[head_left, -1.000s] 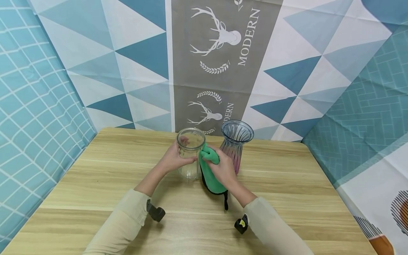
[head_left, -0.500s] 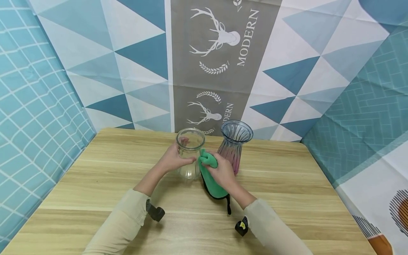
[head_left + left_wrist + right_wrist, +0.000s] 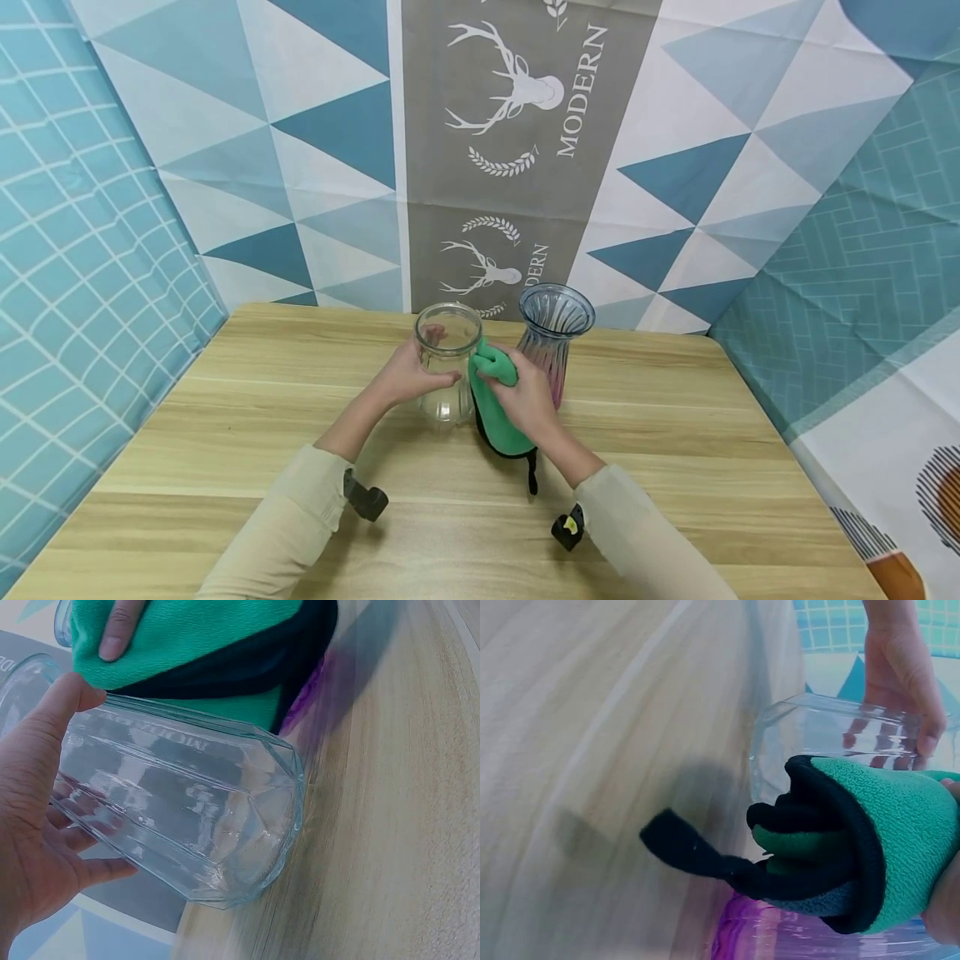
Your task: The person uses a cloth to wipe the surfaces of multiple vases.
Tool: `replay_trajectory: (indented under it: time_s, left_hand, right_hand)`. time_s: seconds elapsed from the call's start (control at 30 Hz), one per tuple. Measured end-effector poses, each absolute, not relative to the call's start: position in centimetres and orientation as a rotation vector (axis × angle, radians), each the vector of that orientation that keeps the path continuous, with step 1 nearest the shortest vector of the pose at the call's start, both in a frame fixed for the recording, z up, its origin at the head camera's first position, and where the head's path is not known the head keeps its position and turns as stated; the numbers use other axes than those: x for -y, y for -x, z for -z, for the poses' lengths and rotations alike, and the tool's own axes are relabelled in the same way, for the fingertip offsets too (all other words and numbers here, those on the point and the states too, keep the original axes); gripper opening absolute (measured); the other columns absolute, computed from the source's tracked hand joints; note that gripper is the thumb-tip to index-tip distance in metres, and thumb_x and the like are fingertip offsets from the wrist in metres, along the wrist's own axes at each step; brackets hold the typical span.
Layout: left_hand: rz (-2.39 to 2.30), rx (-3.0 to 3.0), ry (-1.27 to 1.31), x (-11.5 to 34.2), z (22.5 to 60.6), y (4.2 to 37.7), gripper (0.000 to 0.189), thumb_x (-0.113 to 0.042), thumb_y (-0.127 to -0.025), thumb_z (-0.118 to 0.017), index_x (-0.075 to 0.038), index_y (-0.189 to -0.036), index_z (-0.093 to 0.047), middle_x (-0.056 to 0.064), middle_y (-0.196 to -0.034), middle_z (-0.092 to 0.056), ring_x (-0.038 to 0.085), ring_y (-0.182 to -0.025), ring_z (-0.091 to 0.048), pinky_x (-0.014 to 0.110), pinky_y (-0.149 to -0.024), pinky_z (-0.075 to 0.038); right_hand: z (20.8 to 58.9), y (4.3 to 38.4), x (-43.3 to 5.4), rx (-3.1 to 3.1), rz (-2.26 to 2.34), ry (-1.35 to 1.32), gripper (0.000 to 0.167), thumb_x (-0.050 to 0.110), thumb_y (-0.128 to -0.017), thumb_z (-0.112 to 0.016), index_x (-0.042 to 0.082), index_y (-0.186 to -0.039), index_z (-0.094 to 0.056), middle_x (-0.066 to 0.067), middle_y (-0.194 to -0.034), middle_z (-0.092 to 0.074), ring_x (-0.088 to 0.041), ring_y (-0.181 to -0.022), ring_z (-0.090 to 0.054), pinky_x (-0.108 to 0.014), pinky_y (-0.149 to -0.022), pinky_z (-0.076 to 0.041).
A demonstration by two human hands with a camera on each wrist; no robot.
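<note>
- Head view: the left hand (image 3: 408, 371) holds the glass jar (image 3: 450, 360), thumb on the near side, fingers around the far side.
- The glass jar is clear, with its open mouth facing up. It is located near the far edge of the bench (image 3: 225, 500), left of the right hand (image 3: 528, 396). Contact between its base and the bench cannot be confirmed.
- The right hand grips the green cloth (image 3: 504, 429) from above. The upper part is bunched at the fingers; the lower part hangs toward the bench.
- The green cloth is just beside the glass jar, on its right. Whether the two touch cannot be told.
- Right wrist view: the green cloth is folded, with black edging and a black strap (image 3: 694, 851) extending from it.
- The vase (image 3: 555, 342) stands upright on the bench, right of the glass jar and partly hidden by the right hand. Its flared rim is blue-grey; the lower body is pink.
- Each wrist carries a black device, left (image 3: 367, 502) and right (image 3: 567, 529), at the cuff of a light sleeve.
- A patterned backdrop (image 3: 510, 187) with deer heads and triangles rises behind the bench.
</note>
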State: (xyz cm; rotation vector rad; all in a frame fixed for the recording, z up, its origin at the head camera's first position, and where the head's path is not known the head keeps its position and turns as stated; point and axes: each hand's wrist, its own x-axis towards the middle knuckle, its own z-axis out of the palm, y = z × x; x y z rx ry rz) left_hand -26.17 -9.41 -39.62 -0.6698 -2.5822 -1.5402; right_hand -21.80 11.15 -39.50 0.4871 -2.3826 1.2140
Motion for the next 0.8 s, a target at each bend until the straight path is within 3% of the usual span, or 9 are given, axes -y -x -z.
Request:
replay_trajectory:
  time_s: [0.43, 0.67, 0.8]
  left_hand:
    - [1.555, 2.592, 0.679, 9.5, 39.6, 26.2, 0.08, -0.022, -0.072, -0.078, 0.005, -0.135, -0.037, 0.024, -0.136, -0.047, 0.039, -0.128, -0.043, 0.052, -0.109, -0.034]
    - [1.545, 2.583, 0.691, 9.6, 39.6, 26.1, 0.078, -0.022, -0.072, -0.078, 0.003, -0.135, -0.038, 0.024, -0.136, -0.047, 0.039, -0.128, -0.043, 0.053, -0.108, -0.034]
    - [1.551, 2.606, 0.639, 9.5, 39.8, 26.1, 0.082, -0.03, -0.073, -0.08, -0.002, -0.137, -0.037, 0.02, -0.137, -0.047, 0.036, -0.13, -0.043, 0.051, -0.109, -0.033]
  right_hand:
    - [39.3, 21.8, -10.8, 2.406, -1.195, -0.489, 0.041, 0.017, -0.081, -0.073, 0.009, -0.119, -0.061, -0.011, -0.111, -0.068, -0.027, -0.098, -0.066, -0.041, -0.08, -0.054]
    - [40.3, 21.5, -11.0, 2.517, -1.157, -0.463, 0.041, 0.021, -0.083, -0.071, 0.013, -0.122, -0.061, -0.01, -0.112, -0.068, -0.026, -0.098, -0.066, -0.041, -0.079, -0.054]
    - [40.9, 21.3, -11.2, 2.558, -1.145, -0.444, 0.042, 0.021, -0.083, -0.071, 0.014, -0.122, -0.06, -0.01, -0.114, -0.068, -0.026, -0.1, -0.065, -0.041, -0.081, -0.053]
